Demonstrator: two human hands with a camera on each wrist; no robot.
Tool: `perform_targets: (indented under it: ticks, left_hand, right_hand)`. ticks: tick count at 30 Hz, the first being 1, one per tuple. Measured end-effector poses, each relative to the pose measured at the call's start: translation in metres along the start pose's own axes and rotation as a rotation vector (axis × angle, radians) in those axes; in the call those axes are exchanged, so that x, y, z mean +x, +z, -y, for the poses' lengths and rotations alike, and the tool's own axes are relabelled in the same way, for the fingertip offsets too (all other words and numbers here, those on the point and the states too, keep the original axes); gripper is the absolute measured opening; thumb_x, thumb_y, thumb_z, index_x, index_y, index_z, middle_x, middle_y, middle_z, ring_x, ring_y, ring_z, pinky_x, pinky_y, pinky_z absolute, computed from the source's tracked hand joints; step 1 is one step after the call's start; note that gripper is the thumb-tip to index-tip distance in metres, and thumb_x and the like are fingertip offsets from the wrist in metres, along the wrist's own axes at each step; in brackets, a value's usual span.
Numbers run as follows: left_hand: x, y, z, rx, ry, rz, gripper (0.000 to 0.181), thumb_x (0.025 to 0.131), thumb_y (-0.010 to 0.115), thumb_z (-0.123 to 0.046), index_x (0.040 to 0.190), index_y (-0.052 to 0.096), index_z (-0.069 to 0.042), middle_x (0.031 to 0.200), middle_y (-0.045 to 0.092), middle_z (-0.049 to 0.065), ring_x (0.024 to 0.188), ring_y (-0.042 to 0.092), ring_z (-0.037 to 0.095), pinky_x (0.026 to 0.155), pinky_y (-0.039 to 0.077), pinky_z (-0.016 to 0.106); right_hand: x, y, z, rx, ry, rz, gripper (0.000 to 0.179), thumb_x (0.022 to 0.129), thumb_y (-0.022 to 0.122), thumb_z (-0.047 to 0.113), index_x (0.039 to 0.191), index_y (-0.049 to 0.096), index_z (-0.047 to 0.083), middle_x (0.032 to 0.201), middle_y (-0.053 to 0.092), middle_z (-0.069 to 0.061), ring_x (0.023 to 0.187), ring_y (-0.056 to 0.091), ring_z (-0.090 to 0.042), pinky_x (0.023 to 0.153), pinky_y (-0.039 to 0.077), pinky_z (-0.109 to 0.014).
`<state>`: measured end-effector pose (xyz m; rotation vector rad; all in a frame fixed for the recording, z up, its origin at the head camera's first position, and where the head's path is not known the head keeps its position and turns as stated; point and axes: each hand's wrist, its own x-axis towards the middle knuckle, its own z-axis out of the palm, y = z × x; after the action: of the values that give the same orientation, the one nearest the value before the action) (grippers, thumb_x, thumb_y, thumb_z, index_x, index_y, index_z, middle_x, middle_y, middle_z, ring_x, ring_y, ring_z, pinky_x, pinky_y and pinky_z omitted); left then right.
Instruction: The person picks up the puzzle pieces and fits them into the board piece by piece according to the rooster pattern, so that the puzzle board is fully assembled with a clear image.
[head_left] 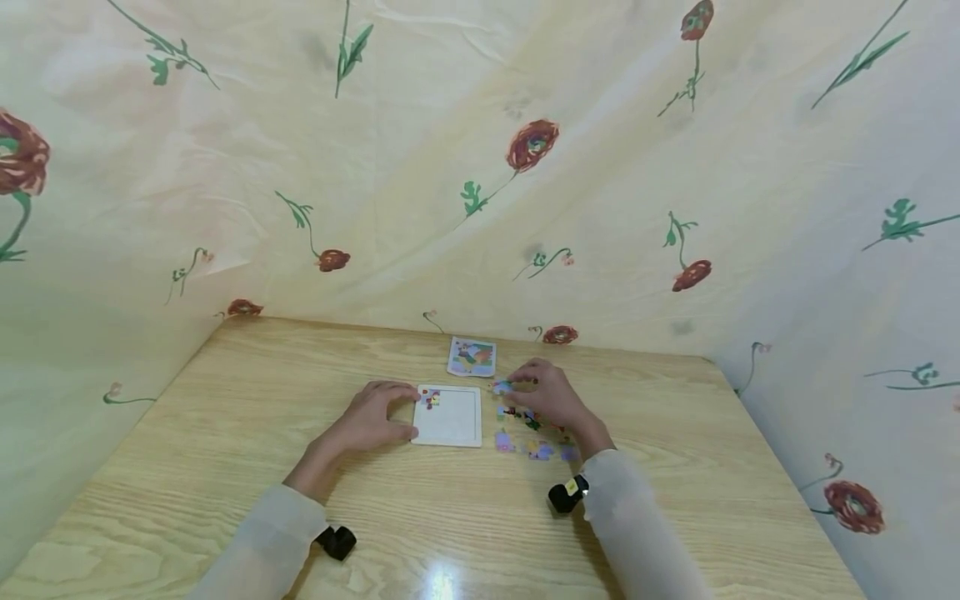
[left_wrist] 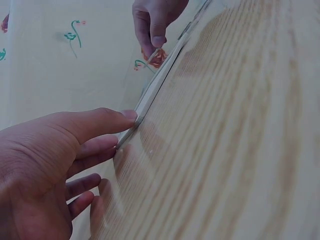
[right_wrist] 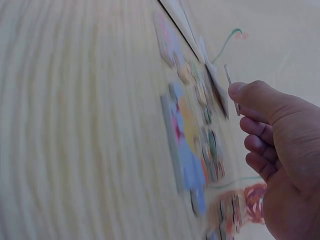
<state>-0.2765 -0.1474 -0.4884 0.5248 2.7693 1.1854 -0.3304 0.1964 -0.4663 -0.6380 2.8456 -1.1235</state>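
A white square puzzle tray (head_left: 453, 421) lies on the table, with a small joined patch of puzzle pieces (head_left: 431, 398) in its far left corner. My left hand (head_left: 378, 414) holds the tray's left side, thumb at the near corner and a finger toward the far one. In the left wrist view, the thumb (left_wrist: 127, 115) presses on the tray's edge. My right hand (head_left: 551, 393) pinches a puzzle piece (head_left: 501, 387) between thumb and fingers, right of the tray's far edge. The right wrist view shows this puzzle piece (right_wrist: 230, 77) edge-on, raised above the other pieces.
Several loose puzzle pieces (head_left: 538, 451) lie right of the tray, partly under my right hand. Beyond the tray lies a picture card (head_left: 472, 357). Flowered cloth (head_left: 420, 167) hangs behind the wooden table (head_left: 420, 508).
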Motion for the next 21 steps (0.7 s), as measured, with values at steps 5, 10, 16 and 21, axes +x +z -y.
perform_targets:
  ticks: [5, 10, 16, 21]
  left_hand:
    - [0.000, 0.000, 0.000, 0.007, -0.001, 0.003, 0.052, 0.085, 0.083, -0.031, 0.133, 0.068, -0.020, 0.152, 0.056, 0.005, 0.148, 0.036, 0.038, 0.118, 0.026, 0.069]
    - [0.000, -0.001, -0.001, 0.010, 0.005, 0.001, 0.052, 0.084, 0.083, -0.030, 0.133, 0.067, -0.019, 0.152, 0.056, 0.006, 0.148, 0.037, 0.038, 0.118, 0.026, 0.070]
    - [0.000, -0.001, 0.000, 0.010, -0.002, 0.001, 0.053, 0.085, 0.083, -0.031, 0.134, 0.067, -0.019, 0.152, 0.056, 0.005, 0.149, 0.036, 0.038, 0.119, 0.025, 0.069]
    - [0.000, -0.001, 0.000, 0.004, -0.002, 0.006, 0.053, 0.085, 0.083, -0.032, 0.134, 0.067, -0.020, 0.152, 0.055, 0.005, 0.149, 0.035, 0.038, 0.118, 0.026, 0.070]
  right_hand:
    - [0.003, 0.007, 0.011, -0.004, -0.017, 0.010, 0.024, 0.092, 0.078, 0.021, 0.112, 0.078, 0.008, 0.115, 0.067, -0.008, 0.112, 0.062, -0.029, 0.094, 0.057, -0.048]
    - [0.008, 0.014, 0.018, 0.002, -0.026, 0.019, 0.023, 0.092, 0.079, 0.022, 0.111, 0.078, 0.010, 0.115, 0.067, -0.006, 0.110, 0.062, -0.027, 0.094, 0.056, -0.046]
    - [0.014, 0.023, 0.024, -0.006, -0.063, 0.031, 0.022, 0.092, 0.079, 0.022, 0.109, 0.078, 0.009, 0.112, 0.067, -0.005, 0.106, 0.061, -0.023, 0.090, 0.054, -0.042]
    - [0.018, 0.032, 0.033, -0.007, -0.069, 0.040, 0.021, 0.091, 0.080, 0.021, 0.108, 0.078, 0.009, 0.113, 0.067, -0.005, 0.108, 0.062, -0.024, 0.093, 0.055, -0.043]
